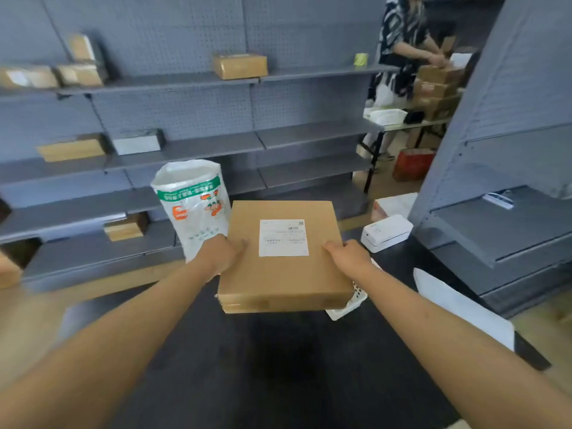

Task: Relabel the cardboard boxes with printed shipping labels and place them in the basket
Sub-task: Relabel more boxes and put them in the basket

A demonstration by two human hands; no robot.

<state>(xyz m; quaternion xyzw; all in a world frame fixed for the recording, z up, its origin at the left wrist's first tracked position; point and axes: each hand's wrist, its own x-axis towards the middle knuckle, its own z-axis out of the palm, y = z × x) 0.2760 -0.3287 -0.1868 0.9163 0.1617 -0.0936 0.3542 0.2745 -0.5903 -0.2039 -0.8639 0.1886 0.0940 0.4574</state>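
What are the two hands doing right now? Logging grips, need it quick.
Left hand: grips the left edge of the cardboard box, thumb on top.
Right hand: grips the box's right edge.

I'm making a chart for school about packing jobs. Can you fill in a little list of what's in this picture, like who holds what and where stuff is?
box: cardboard box, held flat over the dark table
label: white shipping label stuck on top of the box
left hand: left hand holds the box's left edge
right hand: right hand holds its right edge
basket: white basket, mostly hidden under the box
printer: white label printer, right of the box
bag: white printed sack, behind left
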